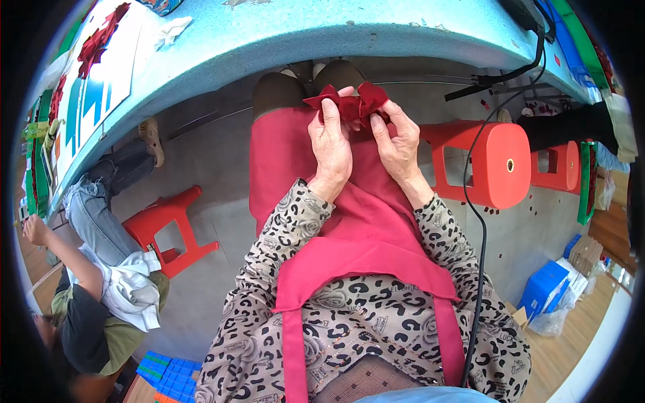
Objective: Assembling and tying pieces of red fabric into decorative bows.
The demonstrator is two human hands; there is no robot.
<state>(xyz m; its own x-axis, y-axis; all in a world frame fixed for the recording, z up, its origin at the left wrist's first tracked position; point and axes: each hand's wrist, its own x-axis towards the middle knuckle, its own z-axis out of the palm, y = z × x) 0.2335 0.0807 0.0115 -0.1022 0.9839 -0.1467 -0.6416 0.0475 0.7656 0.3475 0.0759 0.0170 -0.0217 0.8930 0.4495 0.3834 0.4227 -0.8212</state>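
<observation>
A dark red velvety ribbon bow (351, 105) is held up over my lap, just short of the table's edge. My left hand (331, 140) pinches its left part, thumb in front and fingers mostly hidden behind. On the other side, my right hand (398, 138) grips the right loop between thumb and fingers. The middle of the bow spans the gap between both hands. Below it lies the red apron (356, 201) across my knees.
A light blue table (302, 43) curves across the front, with red ribbon pieces (101, 41) at its far left. Red stools (505, 164) stand at right and left (171, 232). A black cable (480, 228) hangs at my right. A co-worker (111, 289) sits at left.
</observation>
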